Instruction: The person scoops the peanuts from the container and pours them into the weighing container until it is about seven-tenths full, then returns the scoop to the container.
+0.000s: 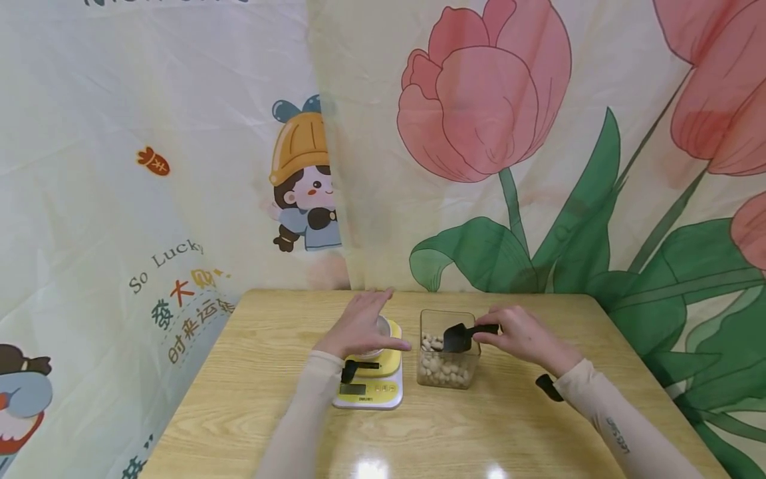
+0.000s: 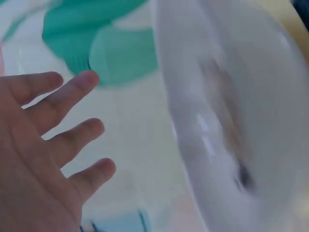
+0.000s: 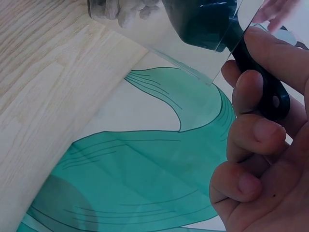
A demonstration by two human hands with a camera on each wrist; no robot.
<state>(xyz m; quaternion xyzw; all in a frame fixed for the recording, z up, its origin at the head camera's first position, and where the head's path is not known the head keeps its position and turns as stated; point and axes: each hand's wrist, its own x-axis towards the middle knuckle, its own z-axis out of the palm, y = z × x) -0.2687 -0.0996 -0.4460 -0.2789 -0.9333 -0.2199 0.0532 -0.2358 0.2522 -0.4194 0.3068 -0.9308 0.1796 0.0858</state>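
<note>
My left hand (image 1: 357,330) is held with fingers spread over a small bowl (image 1: 384,325) on a yellow and white kitchen scale (image 1: 383,392). In the left wrist view the white bowl (image 2: 270,111) lies beside the straight fingers, apart from them, its inside blurred. My right hand (image 1: 520,338) grips the handle of a small black scoop (image 1: 457,339). The scoop's head is inside a clear square container (image 1: 427,324), above a heap of pale, nut-like pieces (image 1: 445,370). In the right wrist view thumb and fingers curl round the scoop's handle (image 3: 256,79).
Scale and container stand side by side toward the back of a wooden table (image 1: 239,406). Behind it hangs a cloth (image 1: 371,166) with printed tulips and cartoon figures. A black device (image 1: 548,388) sits at the right wrist.
</note>
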